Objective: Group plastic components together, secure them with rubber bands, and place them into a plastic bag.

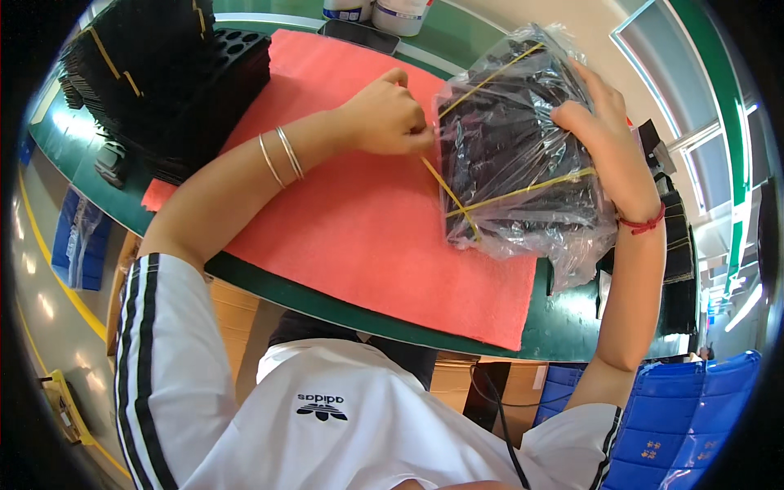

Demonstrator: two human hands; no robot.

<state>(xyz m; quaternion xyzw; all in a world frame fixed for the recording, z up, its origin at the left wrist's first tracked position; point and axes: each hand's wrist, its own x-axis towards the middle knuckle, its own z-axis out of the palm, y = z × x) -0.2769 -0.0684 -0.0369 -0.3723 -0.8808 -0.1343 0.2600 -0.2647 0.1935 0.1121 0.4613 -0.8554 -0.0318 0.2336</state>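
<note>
A black block wrapped in clear plastic [506,147] rests tilted on the red mat [343,220], right of its middle. Yellow rubber bands cross over the plastic. My left hand [390,114] is closed beside the block's left edge, pinching a yellow rubber band [442,186] that stretches down to the block's lower left corner. Around the block's far right side my right hand [600,122] is curled, thumb on top of the plastic and fingers over the edge. Loose plastic hangs from the near right corner.
Black stacked trays [155,90] with round holes and yellow bands stand at the left of the green table [302,296]. A dark phone [359,36] and white tubs [400,15] are at the back. Blue crates [678,416] sit below right; more black pieces [679,269] lie at the right edge.
</note>
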